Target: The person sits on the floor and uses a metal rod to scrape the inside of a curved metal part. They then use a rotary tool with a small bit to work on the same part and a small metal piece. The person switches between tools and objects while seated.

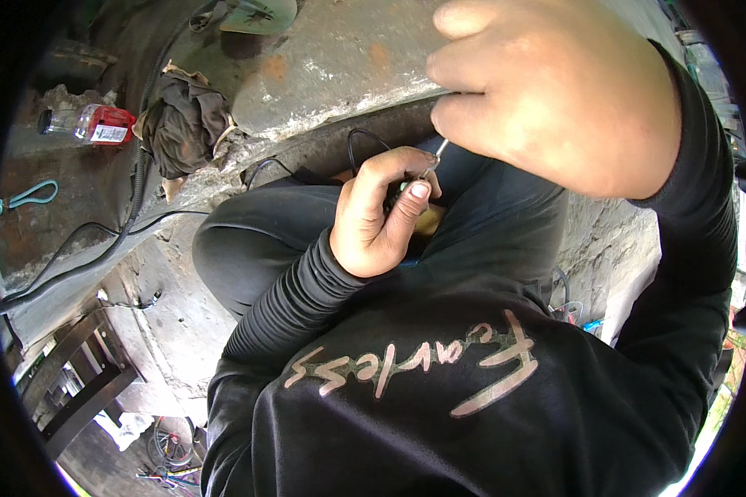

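Note:
My right hand [555, 99] is raised at the upper right, its fingers curled round a tool whose handle they hide. A thin metal shaft [443, 149] slants down from it to my left hand. Low over my lap, my left hand [373, 215] pinches a small dark part [402, 189] between thumb and fingers. The shaft's tip meets the part close to the thumb. Most of the part is covered by the fingers, so its kind cannot be made out. A thin black cable [352, 145] loops just behind this hand.
Ahead lies a worn concrete ledge [331, 74]. On the left are a crumpled dark cloth [186, 120], a bottle with red contents [99, 124], a thick black cable [128, 219] and a blue cord loop [37, 195]. A dark metal frame [83, 373] stands at the lower left.

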`<state>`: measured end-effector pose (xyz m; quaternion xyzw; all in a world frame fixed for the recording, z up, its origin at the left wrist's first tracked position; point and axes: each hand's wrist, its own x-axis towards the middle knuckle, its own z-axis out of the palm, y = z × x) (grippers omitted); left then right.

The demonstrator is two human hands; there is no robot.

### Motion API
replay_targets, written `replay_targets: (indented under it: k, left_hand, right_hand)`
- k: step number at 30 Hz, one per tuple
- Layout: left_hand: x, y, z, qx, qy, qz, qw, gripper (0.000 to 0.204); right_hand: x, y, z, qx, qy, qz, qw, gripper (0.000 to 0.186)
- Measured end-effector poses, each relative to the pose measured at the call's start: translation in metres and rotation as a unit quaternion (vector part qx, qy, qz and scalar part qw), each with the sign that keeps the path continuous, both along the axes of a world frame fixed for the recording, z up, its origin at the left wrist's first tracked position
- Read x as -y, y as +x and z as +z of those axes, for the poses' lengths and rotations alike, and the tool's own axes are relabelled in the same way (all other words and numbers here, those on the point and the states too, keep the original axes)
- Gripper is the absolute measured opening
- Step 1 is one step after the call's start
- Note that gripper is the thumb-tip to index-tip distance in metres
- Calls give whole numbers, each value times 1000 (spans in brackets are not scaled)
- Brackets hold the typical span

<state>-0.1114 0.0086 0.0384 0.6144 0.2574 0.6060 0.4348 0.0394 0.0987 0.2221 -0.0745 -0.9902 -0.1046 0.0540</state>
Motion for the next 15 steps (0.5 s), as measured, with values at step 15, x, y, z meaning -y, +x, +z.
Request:
replay_targets:
  k: [15]
  left_hand:
    - [1,2,-2,11,4,-6,1000,20]
  right_hand:
    - [-7,-7,-6,2,12,37,999,17]
